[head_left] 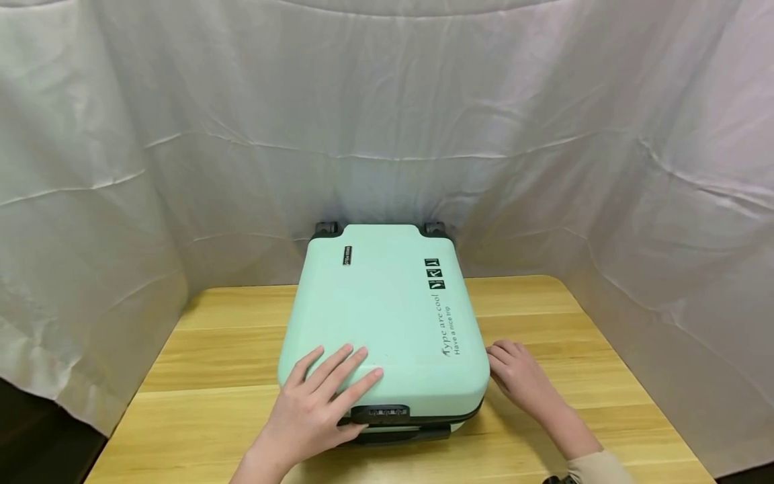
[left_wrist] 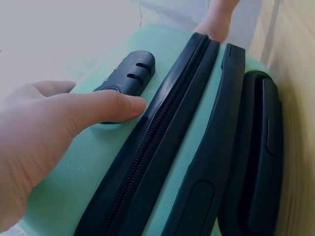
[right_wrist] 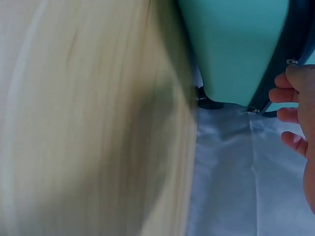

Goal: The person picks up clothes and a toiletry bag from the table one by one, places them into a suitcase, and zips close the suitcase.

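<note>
Suitcase: a mint-green hard-shell suitcase [head_left: 387,323] lay flat in the centre of the head view, on the wooden table [head_left: 211,376], its wheeled end toward the white cloth backdrop [head_left: 181,134] at the top of the frame.
Closure: the dark zipper [left_wrist: 157,142] ran shut along the whole stretch seen in the left wrist view, and the combination lock [left_wrist: 129,69] sat in its place beside it.
Progress: judging by this, the case was closed and nothing had been opened; any unzipping or lifting of the lid was all still left to do.
Left hand: the left hand [head_left: 314,403], at lower centre of the head view, rested flat on the near corner of the lid, fingers straight and spread, the thumb [left_wrist: 98,108] lying just beside the lock and against the zipper's edge. It gripped nothing.
Right hand: the right hand [head_left: 520,376], at lower right of the head view, lay on the table beside the suitcase's side, fingers loosely bent with their tips at the zipper seam; whether they pinched a zipper pull I could not tell.
Handle: the black carry handle [left_wrist: 258,157] lay folded at the near end, untouched.
</note>
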The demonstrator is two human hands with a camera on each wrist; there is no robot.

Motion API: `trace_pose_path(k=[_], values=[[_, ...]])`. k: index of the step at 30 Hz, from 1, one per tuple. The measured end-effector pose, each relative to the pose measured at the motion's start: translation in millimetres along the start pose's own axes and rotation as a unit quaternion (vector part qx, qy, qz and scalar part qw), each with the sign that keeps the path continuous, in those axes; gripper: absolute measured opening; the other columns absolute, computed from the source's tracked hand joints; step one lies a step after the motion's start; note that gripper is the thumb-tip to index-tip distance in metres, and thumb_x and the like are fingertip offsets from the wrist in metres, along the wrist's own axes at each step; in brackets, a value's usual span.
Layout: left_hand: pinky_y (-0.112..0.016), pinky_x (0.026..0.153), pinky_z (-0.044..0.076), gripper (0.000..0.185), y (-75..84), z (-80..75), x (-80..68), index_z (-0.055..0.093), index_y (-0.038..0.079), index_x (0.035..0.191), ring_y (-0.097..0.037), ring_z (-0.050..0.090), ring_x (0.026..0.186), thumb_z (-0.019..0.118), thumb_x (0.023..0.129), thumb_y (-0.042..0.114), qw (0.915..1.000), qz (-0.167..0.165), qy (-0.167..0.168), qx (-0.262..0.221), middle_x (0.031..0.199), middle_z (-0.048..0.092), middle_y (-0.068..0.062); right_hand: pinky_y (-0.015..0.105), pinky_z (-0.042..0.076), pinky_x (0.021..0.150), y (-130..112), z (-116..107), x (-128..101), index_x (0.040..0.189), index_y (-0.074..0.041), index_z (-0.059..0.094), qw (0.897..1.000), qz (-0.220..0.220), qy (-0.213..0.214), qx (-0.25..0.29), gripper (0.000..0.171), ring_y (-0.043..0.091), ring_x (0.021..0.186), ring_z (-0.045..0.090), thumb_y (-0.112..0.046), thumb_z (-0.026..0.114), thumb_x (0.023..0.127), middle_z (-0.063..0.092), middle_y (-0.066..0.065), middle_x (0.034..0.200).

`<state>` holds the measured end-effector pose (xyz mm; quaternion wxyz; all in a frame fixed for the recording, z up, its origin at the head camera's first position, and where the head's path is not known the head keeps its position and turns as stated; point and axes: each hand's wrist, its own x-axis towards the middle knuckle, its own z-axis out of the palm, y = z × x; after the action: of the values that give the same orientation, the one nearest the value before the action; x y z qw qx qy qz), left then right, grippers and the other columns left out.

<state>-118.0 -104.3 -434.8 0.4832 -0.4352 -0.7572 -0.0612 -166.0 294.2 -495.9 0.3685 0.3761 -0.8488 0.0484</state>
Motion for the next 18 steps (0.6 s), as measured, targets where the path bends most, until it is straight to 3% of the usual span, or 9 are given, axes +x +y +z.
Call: trace_pose_path(k=[18], values=[[-0.053,0.097,0.042,0.103,2.3,0.9,0.5,0.062,0.02,0.133,-0.029,0.062,0.119,0.088,0.043,0.061,1.0,-0.009,0.001,-0.004,0.137,0.06,-0.012,0.036,0.046,0.074,-11.2,-28.6,-6.4,0.097,-0.015,0.069,0.998,-0.021,-0.062,-0.002,0.048,0.017,0.09,0.059,-0.028,0.024,0.109,0.068,-0.006,0.093]])
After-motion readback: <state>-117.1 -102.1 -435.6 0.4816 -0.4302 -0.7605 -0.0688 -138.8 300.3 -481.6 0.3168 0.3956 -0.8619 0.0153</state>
